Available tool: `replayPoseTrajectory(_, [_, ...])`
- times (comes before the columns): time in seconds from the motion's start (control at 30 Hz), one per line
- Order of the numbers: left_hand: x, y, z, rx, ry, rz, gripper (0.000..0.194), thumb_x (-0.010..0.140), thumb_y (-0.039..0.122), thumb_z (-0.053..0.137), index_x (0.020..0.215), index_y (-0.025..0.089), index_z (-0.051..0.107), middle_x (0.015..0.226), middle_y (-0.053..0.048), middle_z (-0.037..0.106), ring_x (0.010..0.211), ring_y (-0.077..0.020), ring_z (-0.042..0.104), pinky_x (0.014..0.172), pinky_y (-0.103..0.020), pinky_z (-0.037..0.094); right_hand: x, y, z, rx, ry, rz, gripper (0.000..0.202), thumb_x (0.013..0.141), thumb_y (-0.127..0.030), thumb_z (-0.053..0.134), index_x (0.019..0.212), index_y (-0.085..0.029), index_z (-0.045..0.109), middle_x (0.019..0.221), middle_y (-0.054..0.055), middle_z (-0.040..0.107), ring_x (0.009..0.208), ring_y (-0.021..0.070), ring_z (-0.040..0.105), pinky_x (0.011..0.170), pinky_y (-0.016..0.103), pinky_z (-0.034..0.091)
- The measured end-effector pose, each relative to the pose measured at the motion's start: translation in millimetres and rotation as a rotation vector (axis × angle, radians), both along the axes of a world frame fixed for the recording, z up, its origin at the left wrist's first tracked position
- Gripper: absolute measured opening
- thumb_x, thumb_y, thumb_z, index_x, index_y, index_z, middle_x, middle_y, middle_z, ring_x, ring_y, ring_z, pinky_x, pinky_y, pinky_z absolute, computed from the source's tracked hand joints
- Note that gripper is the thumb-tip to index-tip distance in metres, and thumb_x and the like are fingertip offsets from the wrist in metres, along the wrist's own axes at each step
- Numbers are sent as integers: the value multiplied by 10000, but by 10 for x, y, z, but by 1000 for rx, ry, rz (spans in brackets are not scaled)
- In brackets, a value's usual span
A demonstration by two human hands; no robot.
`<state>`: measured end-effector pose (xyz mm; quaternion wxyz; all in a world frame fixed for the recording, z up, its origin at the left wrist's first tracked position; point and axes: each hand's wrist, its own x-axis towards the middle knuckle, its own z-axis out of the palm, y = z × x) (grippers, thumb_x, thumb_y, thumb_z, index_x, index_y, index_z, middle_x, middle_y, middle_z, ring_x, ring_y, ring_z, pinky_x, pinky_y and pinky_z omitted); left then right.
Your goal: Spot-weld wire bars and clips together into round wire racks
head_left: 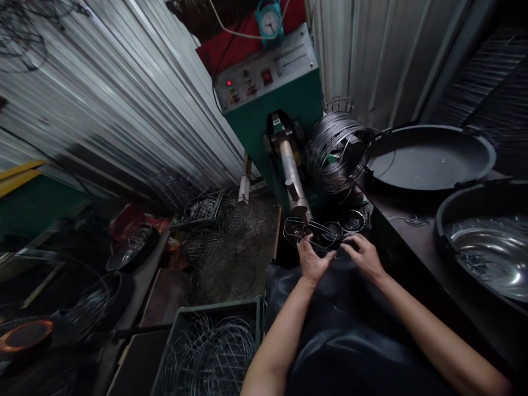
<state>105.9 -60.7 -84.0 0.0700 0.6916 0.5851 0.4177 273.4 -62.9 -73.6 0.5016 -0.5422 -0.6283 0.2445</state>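
Bent metal wire forms a ring-like frame (315,224) at the tip of the green machine's arm (293,179). My left hand (313,261) is closed on this wire frame, its fingers close under the arm's end. On the frame's right side my right hand (363,256) pinches with thumb and fingers; what lies between them is too small to make out. Behind the hands stand small round containers (353,220) with small metal pieces. A dark apron (330,330) covers the lap below.
A wire coil (336,148) hangs right of the machine (272,99). Large black pans (437,157) stand on the right-hand table. A green crate (218,305) of wire frames sits lower left, with more wire pieces (202,209) on the floor behind.
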Motion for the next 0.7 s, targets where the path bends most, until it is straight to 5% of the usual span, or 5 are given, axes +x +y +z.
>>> replayPoseTrajectory(0.13, [-36,5,26,-31,-51,-48,663,626,419,730,1150,162,416,1053,-129,525,1030,-267,516,916,-431,418,126,67,148,-165,-22,265,230,743,-423,574,757,-204,644,881,65,672,863,227,622,811,350,480])
replayPoseTrajectory(0.4, [-48,-31,186,-215,-349,-53,546,509,363,804,942,210,509,931,-70,550,948,-251,543,904,-392,396,289,126,439,-133,-263,477,188,783,-339,527,815,-196,645,818,54,675,779,197,622,726,304,470])
replayPoseTrajectory(0.7, [-198,12,313,-380,-833,-12,458,524,320,789,850,187,497,836,-10,576,802,-153,566,788,-303,421,-16,295,1048,-120,-718,483,149,776,-206,558,855,-215,684,840,43,704,749,181,637,632,236,429])
